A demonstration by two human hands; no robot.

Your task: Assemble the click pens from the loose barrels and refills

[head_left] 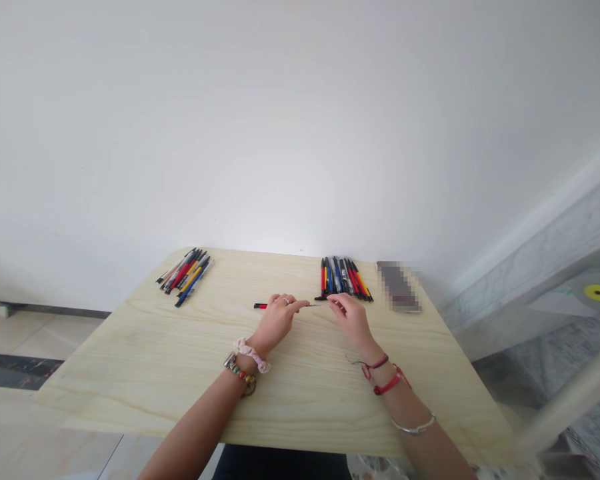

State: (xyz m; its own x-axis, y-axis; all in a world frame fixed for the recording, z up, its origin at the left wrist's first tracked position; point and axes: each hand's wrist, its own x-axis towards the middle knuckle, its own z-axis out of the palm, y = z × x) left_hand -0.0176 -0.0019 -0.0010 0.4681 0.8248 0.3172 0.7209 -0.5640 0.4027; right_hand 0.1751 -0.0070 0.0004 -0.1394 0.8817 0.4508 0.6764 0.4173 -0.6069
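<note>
My left hand (279,319) is closed over a pen with a red and black end (261,306) that sticks out to its left, low over the table. From its fingertips a thin, pale pen refill (314,305) reaches toward the right. Just across from it, my right hand (353,319) pinches a small black pen piece (321,299) between thumb and fingertips. Most of the pen is hidden under the left fingers, and the black piece is too small to make out fully.
A row of several pens (344,277), red, blue, yellow and black, lies behind my right hand. Another bunch of pens (187,273) lies at the table's far left. A blurred-out flat dark object (399,287) rests at the right. The wooden table (180,373) meets a white wall.
</note>
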